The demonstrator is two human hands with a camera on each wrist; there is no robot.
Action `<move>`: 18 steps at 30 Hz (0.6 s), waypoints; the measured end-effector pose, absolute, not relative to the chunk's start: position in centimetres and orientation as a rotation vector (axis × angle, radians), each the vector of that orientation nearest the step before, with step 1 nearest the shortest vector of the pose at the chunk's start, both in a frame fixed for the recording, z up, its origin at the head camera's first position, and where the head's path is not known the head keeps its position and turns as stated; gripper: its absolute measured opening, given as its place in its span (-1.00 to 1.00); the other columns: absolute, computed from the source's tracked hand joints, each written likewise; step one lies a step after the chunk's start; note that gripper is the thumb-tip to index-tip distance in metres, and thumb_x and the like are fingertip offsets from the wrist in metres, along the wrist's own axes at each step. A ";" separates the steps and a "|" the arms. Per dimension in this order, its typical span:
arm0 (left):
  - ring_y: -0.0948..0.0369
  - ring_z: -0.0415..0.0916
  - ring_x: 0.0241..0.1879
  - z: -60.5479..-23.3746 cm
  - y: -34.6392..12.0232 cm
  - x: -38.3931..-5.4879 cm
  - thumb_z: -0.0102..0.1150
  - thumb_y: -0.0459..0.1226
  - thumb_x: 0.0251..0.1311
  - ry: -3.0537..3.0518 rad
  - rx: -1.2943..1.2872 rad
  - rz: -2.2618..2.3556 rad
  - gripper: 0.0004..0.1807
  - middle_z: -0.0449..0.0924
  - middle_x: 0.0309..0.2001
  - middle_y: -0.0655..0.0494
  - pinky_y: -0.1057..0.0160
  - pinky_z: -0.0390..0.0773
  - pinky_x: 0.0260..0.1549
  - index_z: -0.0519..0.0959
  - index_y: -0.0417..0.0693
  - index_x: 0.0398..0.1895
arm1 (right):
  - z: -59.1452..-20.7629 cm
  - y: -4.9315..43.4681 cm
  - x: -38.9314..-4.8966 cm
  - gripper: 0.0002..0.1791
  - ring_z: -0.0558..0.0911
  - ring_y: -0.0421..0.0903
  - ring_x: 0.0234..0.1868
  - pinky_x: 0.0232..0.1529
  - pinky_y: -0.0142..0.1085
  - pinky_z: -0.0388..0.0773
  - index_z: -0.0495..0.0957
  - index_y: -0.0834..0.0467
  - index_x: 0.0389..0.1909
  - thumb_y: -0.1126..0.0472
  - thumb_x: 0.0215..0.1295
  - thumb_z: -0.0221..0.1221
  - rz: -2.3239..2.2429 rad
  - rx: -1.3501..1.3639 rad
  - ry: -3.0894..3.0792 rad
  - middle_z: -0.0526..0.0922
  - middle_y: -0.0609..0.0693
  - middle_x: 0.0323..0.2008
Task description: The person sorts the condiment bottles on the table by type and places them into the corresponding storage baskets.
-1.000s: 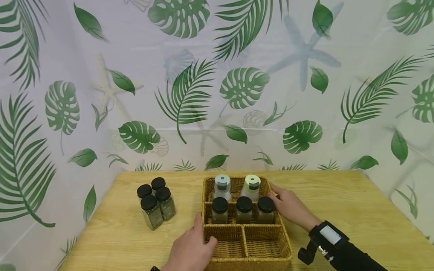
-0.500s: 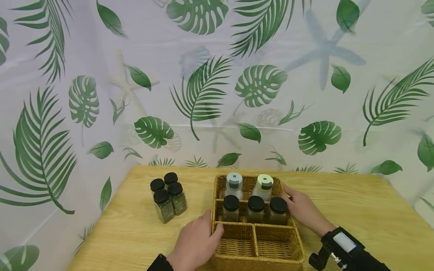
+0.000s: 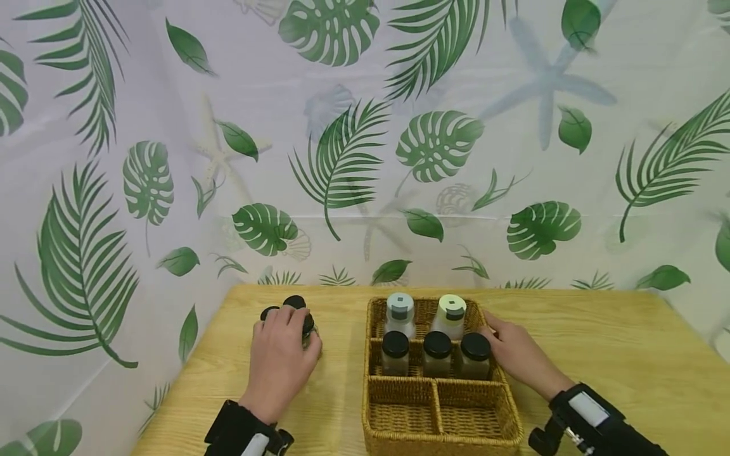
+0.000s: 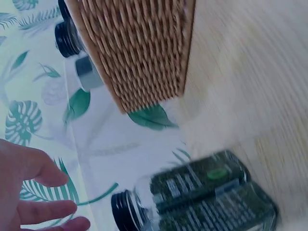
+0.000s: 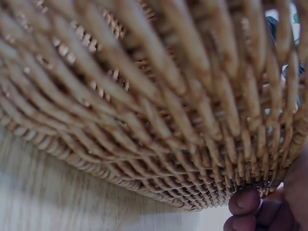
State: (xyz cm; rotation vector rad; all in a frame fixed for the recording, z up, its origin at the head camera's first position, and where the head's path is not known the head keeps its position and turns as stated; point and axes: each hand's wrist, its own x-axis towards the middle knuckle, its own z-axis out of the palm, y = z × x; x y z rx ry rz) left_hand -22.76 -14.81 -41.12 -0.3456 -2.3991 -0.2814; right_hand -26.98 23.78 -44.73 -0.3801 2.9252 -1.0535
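Observation:
My left hand is over a cluster of several black-lidded glass spice jars on the left of the table, hiding part of them. In the left wrist view its fingers are spread just short of the lid, and a jar shows dark green contents. To the right stands a divided wicker basket. My right hand holds its right side near the back corner; the fingertips curl against the weave.
Inside the basket's middle row stand three black-lidded jars. Behind them are a bottle with a pale blue cap and one with a yellow-green cap. A leaf-printed curtain hangs beyond the wooden table.
My left hand has let go of the basket's left side and moved left and away to the jar cluster. The right hand stays at the basket. The head view has turned slightly left.

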 end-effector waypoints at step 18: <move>-0.10 0.44 -0.17 -42.7 -15.6 -24.7 0.28 -0.21 0.02 -2.494 -0.259 -0.098 -0.62 0.58 -0.19 -0.21 -0.13 0.45 -0.23 0.62 -0.23 -0.10 | -44.8 23.7 -27.4 -0.39 0.05 -0.22 -0.84 -0.71 -0.31 0.20 0.03 0.48 0.38 0.12 0.53 -0.18 -1.039 -0.361 2.893 0.20 -0.15 -0.87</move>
